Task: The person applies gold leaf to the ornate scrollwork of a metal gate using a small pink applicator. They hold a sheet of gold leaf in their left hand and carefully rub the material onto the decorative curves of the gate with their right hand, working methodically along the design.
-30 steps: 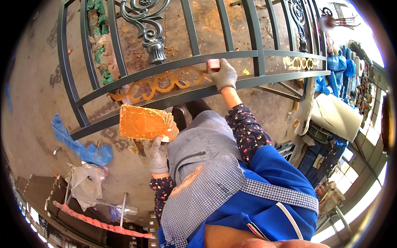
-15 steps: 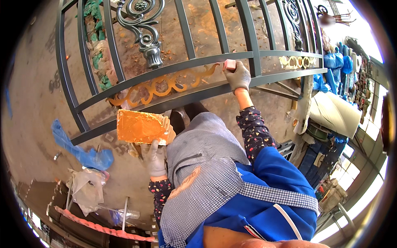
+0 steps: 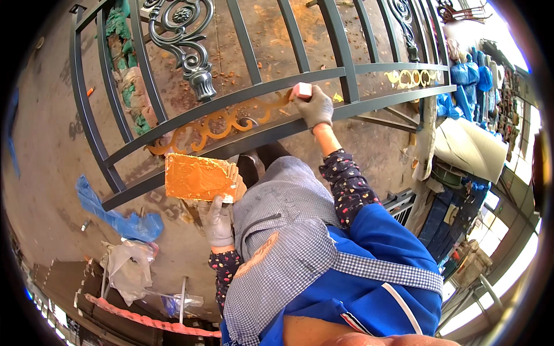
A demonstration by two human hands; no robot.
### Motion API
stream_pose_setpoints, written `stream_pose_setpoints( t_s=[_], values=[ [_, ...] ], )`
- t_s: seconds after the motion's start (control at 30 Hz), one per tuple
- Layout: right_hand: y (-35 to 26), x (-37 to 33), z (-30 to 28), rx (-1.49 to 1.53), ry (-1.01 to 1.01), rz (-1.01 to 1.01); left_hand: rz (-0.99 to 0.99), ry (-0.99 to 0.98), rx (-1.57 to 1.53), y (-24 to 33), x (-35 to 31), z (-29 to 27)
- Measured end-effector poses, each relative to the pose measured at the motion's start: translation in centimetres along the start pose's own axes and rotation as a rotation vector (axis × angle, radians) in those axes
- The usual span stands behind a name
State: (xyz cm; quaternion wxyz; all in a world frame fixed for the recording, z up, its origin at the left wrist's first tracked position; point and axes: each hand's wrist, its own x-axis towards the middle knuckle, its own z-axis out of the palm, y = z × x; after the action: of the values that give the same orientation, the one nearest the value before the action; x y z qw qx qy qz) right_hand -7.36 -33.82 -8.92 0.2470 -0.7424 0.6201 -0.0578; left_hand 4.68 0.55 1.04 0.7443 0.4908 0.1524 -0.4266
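In my gloved right hand (image 3: 317, 109) is a small pink sponge block (image 3: 302, 90), closed between the fingers. The block touches the right end of a gold-coloured scroll ornament (image 3: 232, 122) set between two bars of a dark grey metal railing (image 3: 266, 89). My gloved left hand (image 3: 217, 224) grips the lower right edge of a rectangular slab (image 3: 199, 177) thickly smeared with orange paint. Its layered right edge looks like cardboard, though the coating hides most of it. This slab is just below the railing's lower bar, in front of my apron.
A yellow scroll ornament (image 3: 412, 77) sits farther right in the railing. On the floor at left lie blue plastic (image 3: 124, 222) and a clear bag (image 3: 131, 270). A red-wrapped bar (image 3: 150, 323) crosses the lower left. Blue-wrapped items (image 3: 465, 75) and a cream roll (image 3: 470, 149) stand at right.
My right hand has moved a little left along the scroll ornament with the sponge block. The railing appears slightly shifted left in view. My left hand still holds the slab.
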Motion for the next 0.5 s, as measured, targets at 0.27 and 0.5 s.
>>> stream_pose_setpoints(
  t_s=[0.27, 0.5],
  values=[
    [-1.6, 0.5, 0.7, -0.044, -0.052, 0.081, -0.008, 0.003, 0.026, -0.5, 0.2, -0.3],
    [-0.1, 0.7, -1.1, -0.146, -0.007, 0.110, 0.019, 0.013, 0.063, -0.5, -0.1, -0.8]
  ],
)
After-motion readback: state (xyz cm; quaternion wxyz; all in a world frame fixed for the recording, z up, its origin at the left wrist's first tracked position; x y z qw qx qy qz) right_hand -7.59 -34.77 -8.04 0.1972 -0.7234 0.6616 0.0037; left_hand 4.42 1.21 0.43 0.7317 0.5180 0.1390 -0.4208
